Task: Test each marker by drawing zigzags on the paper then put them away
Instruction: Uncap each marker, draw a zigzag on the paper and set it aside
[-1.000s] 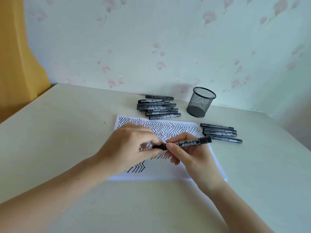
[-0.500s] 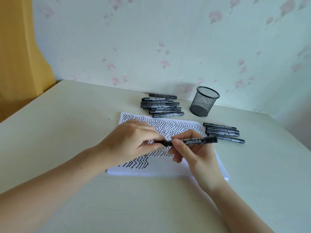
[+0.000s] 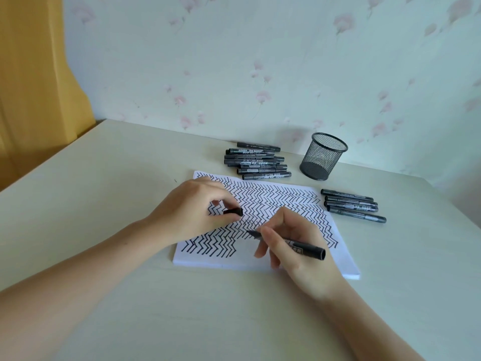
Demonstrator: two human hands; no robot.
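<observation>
Pale floral wallpaper (image 3: 260,61) backs a cream table (image 3: 104,204), with a yellow curtain (image 3: 31,87) hanging at the far left. From the head camera, a stack of white paper (image 3: 260,261) lies mid-table, its top sheet nearly filled with black zigzags; a blank patch is left at the near edge.

Left hand (image 3: 190,209) hovers over the sheet's left part, thumb and fingers pinching the black cap (image 3: 233,212). Right hand (image 3: 296,254) grips the uncapped marker (image 3: 304,248) in a writing hold, tip pointing left just over the paper beside the lowest zigzag row; whether it touches, I cannot tell. White print runs along the barrel, too blurred to read.

Behind the paper, a pile of capped markers (image 3: 256,161) lies against the wall; their labels carry print, and "700" can be read on the nearest one. An upright black mesh pen cup (image 3: 322,157) stands to the right of the pile. Four more markers (image 3: 351,205) lie side by side just off the paper's right edge, print illegible.
</observation>
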